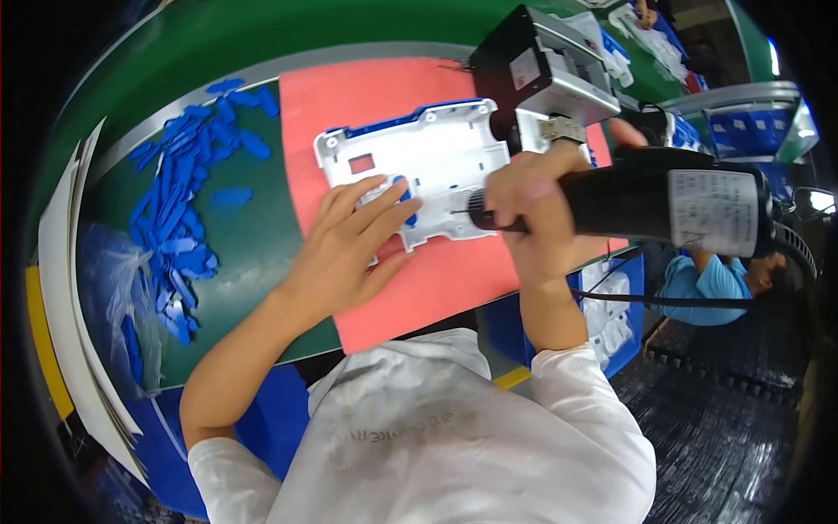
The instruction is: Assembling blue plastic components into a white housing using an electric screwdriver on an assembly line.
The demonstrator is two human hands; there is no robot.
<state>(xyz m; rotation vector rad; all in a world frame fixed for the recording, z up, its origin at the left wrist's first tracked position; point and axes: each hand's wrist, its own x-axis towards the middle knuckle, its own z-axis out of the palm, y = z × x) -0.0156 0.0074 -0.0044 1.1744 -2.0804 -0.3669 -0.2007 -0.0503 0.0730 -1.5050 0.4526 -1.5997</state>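
A white plastic housing (449, 162) with a blue far edge lies on a pink mat (445, 288), its ribbed inner side facing up. My left hand (345, 240) holds its near left part, fingers over the housing and thumb at the near edge. A small blue plastic piece (405, 199) sits in the housing by those fingertips. Closed around the front of a black electric screwdriver (628, 196) is my right hand (532, 196). The tool lies nearly level, its thin bit pointing left over the housing's right part. Whether the bit touches anything I cannot tell.
Loose blue plastic pieces (179, 196) are heaped on the green table at left, beside a clear plastic bag (118, 293). A black and metal box-shaped device (546, 74) stands at the back right. A blue bin (615, 319) holds white parts, and another person (707, 284) is at right.
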